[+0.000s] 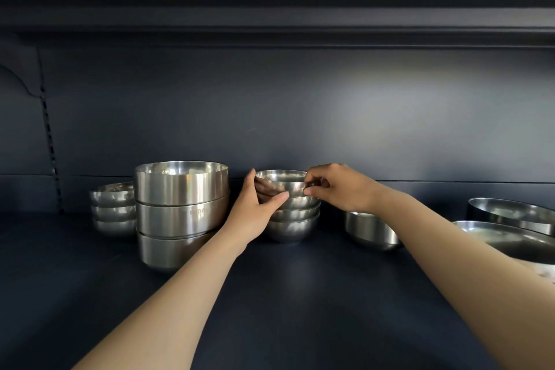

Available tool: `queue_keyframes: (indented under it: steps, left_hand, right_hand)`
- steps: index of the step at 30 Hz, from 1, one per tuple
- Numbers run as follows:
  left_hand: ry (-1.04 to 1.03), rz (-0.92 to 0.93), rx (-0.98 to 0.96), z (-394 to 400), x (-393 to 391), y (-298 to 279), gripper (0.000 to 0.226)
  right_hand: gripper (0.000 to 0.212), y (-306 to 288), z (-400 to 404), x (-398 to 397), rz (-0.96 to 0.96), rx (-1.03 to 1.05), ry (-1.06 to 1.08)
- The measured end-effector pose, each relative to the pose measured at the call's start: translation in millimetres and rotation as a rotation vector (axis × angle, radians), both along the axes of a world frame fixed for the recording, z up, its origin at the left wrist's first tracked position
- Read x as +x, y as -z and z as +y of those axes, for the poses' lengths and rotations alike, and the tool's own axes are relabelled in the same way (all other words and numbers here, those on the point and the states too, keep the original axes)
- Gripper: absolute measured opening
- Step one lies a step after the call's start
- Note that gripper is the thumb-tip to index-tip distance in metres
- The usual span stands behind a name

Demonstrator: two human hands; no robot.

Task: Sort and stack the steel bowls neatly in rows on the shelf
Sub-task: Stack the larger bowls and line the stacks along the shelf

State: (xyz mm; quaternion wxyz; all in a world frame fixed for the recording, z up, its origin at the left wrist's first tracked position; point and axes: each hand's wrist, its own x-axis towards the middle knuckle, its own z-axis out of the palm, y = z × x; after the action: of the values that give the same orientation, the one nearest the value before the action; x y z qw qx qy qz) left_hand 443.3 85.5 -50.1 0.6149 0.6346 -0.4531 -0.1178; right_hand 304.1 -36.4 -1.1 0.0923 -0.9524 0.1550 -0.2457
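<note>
matte dark shelf (300,294), rounded shiny steel bowls (288,219)

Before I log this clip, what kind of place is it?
Likely a shop's kitchenware display shelf. A dark blue shelf board sits before a matching back panel with a slotted upright, holding many identical shiny steel bowls in stacks, which both hands are arranging.

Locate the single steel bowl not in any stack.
In the head view, the single bowl stands alone on the shelf, right of centre, behind the right forearm, between the small-bowl stack and the two wide bowls.
</note>
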Motion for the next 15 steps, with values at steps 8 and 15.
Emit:
queue_keyframes:
  steps: [8, 15]
  left_hand:
    - [-0.014, -0.024, 0.008, -1, 0, 1, 0.087]
    - [-0.221, -0.436, -0.050, 11, -21, -4, 0.072]
  right_hand:
    - [0.009, -2, 7, -6, -0.007, 0.021, -0.006]
    - [0.014, -19, 11, -63, -0.041, 0.010, 0.043]
